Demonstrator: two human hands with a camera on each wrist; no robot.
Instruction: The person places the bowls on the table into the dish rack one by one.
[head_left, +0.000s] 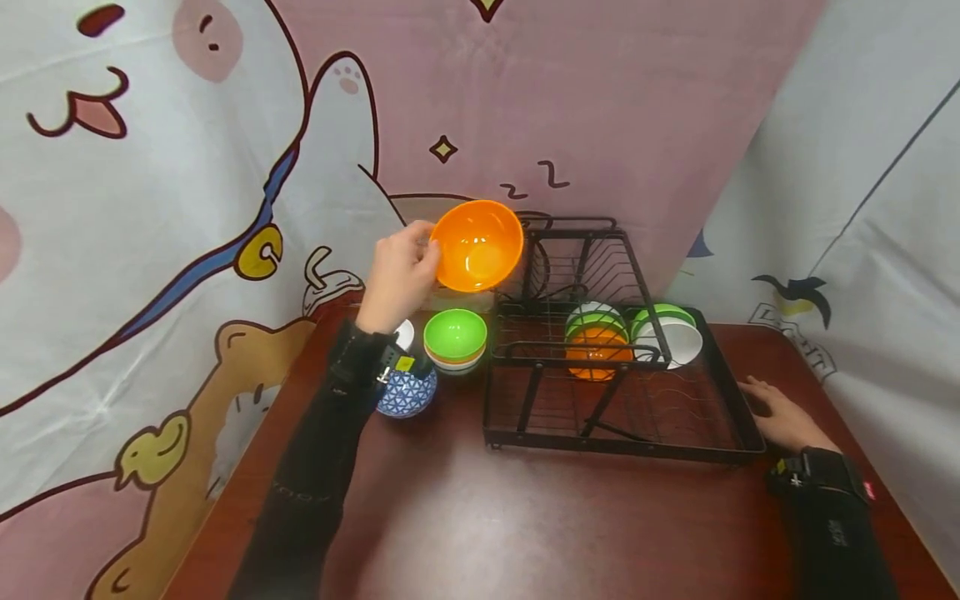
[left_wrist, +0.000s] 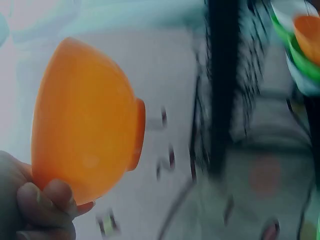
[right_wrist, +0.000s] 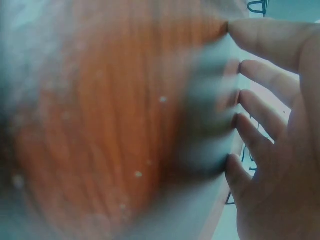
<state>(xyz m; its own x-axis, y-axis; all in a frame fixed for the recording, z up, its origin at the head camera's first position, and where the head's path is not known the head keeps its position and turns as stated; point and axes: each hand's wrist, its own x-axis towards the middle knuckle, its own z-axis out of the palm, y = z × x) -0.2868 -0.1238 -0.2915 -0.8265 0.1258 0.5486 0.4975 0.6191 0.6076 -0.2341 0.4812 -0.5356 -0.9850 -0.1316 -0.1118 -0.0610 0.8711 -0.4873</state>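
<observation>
My left hand [head_left: 401, 271] pinches an orange bowl [head_left: 478, 247] by its rim, lifted above the table just left of the black dish rack's upper tier. The bowl is tilted, its inside facing the head camera; its outside and foot show in the left wrist view. My right hand [head_left: 783, 415] rests on the table beside the rack's right edge, fingers extended and fingertips on the tabletop [right_wrist: 115, 125]. Below my left hand stand a stack topped by a green bowl [head_left: 455, 333], a blue-and-white patterned bowl [head_left: 407, 396] and a partly hidden white bowl [head_left: 405, 335].
The two-tier dish rack [head_left: 626, 450] spans the table's right half. On its lower tier sit an orange bowl [head_left: 598, 350], a white bowl [head_left: 678, 343] and green ones behind them. A printed cloth [head_left: 637, 108] hangs close behind the table.
</observation>
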